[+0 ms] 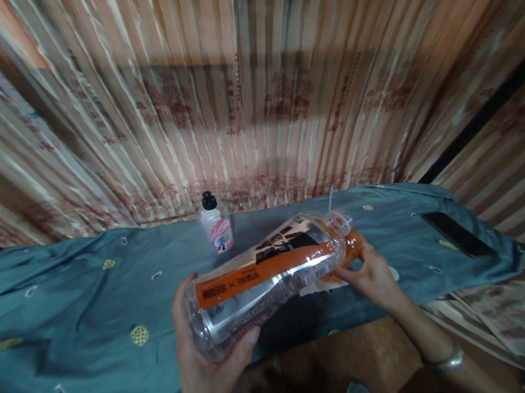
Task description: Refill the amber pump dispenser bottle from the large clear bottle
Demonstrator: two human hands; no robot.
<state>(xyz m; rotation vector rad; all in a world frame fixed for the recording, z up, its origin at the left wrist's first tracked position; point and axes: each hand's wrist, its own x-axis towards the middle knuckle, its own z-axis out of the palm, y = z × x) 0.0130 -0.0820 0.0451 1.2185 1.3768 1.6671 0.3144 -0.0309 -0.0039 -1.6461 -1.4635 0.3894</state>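
Plastic drink bottle (266, 277), clear with an orange band on its label, lies tilted across the middle of the view, held above the counter (84, 309), which is draped in teal patterned cloth. Its broad base sits inside the curve of the left hand (205, 376): the fingers wrap the far side of that end while the thumb presses along the near, lower side, so the left fingers are closed around it. The neck points away to the right and slightly up, reaching just beside the right hand (375, 275). There the fingers grip an orange translucent item (352, 245) close against the bottle's neck end; its full shape is hidden, and whether the right thumb also touches the bottle is hard to tell.

Beneath the neck end, partly covered, a white sheet (312, 288) rests on the cloth. Behind the bottle, near the curtain (204, 98), stands an upright white squeeze bottle (217, 228) with a black cap and pink label. Well to the right of the right hand, a dark smartphone (457, 234) lies flat. A metal bangle (447, 363) circles the right wrist.
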